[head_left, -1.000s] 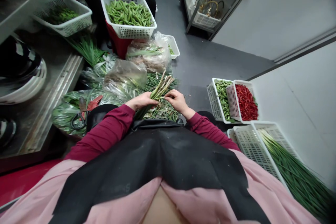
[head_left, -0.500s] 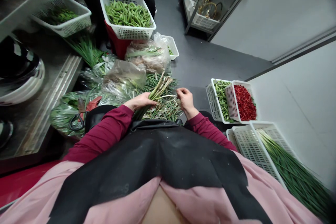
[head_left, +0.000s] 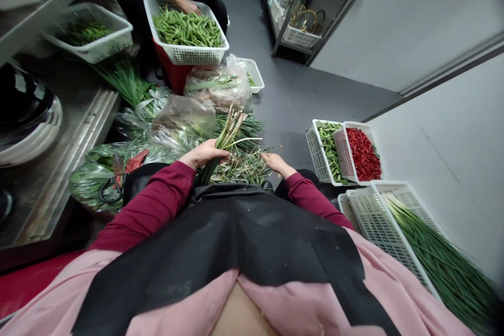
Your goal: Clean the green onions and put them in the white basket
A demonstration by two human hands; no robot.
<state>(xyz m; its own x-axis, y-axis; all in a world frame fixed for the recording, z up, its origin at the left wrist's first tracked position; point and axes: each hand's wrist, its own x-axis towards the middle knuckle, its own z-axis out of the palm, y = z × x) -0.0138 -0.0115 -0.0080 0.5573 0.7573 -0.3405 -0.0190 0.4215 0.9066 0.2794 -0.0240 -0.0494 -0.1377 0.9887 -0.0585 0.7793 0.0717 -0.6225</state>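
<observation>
A slender bunch of green scallions (head_left: 229, 132) with ragged, brownish root ends is clamped in the left hand (head_left: 203, 153), dark leaves trailing below the grip; one clean white stalk (head_left: 250, 139) juts sideways toward the right hand (head_left: 277, 163). That hand is apart from the bunch, fingers extended. Beneath both hands, a loose heap of green and straw-coloured trimmings (head_left: 247, 167) lies on the smooth grey floor (head_left: 284, 95). To their right stands a white perforated plastic basket (head_left: 342, 149) of red chillies (head_left: 364, 153); ahead, a co-worker's hand (head_left: 189, 7) reaches into green pods (head_left: 188, 29).
</observation>
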